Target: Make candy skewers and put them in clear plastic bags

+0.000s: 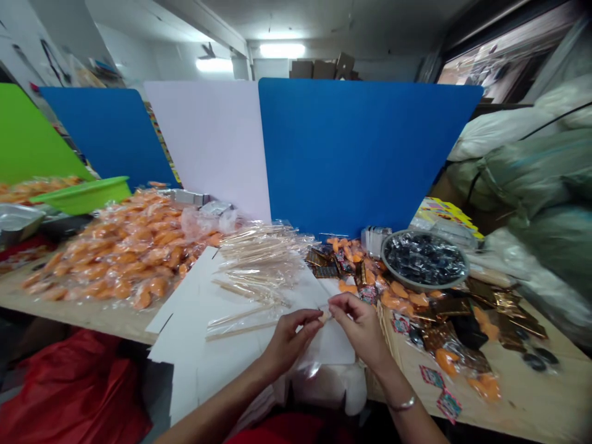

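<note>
Close together above the white sheets [185, 345], at the middle of the front edge of the worktop [531, 401]: left hand [293, 333] and right hand [361, 324]. At the left hand, thumb and forefinger pressed together at the tips, with a small pale thing [324, 317] in the pinch. At the right hand, fingers bent inward and only a little apart, tips just beside the same small thing; too small and blurred to tell whether gripping it or only near it. On the right wrist, a shiny bracelet [405, 404].

On the sheets, beyond the left hand, many thin sticks in clear wrapping [259, 259]. Beside the right forearm, some loose sticks [387, 330], pointing toward the front edge.

Toward the left end of the worktop, a wide heap of orange pieces in clear wrapping [115, 259], with a green basin [83, 196] behind. Toward the right end, a round bowl [385, 262] full of dark packets [425, 256]; in front of it, brown-gold packets [437, 336] mixed with more orange pieces. Close to the front edge, right of the bracelet, two small patterned packets [448, 405]. Along the back edge, upright, a blue panel [370, 148] and a pale panel [213, 142].
</note>
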A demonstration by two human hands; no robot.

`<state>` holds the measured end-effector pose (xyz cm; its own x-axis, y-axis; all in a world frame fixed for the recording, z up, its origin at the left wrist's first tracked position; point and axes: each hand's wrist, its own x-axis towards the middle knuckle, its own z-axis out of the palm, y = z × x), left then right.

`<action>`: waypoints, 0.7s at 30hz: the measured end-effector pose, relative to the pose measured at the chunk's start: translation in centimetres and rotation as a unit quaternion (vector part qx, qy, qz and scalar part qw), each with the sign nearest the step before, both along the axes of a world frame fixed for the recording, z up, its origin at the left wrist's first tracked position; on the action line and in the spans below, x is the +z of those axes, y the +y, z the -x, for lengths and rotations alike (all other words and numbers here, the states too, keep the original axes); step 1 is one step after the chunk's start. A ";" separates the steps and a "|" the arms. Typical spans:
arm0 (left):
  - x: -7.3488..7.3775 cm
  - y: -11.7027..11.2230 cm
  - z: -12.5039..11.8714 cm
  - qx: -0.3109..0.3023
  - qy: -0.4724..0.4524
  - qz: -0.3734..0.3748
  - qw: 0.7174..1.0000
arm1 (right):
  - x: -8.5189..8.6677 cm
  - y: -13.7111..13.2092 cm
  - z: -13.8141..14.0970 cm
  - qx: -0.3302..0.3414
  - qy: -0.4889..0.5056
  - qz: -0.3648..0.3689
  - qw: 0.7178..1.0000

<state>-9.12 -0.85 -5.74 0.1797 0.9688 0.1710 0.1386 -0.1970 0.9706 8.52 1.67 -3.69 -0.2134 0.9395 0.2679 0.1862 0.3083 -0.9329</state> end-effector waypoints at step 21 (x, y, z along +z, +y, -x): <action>5.5 1.1 -3.0 -0.048 -0.082 0.064 0.993 | 4.0 -1.3 -1.2 -0.074 -0.223 -0.316 0.919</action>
<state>-6.14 0.20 -0.29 0.2514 0.9643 0.0830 -0.0372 -0.0761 0.9964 9.76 0.41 0.30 -0.3163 0.6532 0.6880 0.5898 0.7034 -0.3966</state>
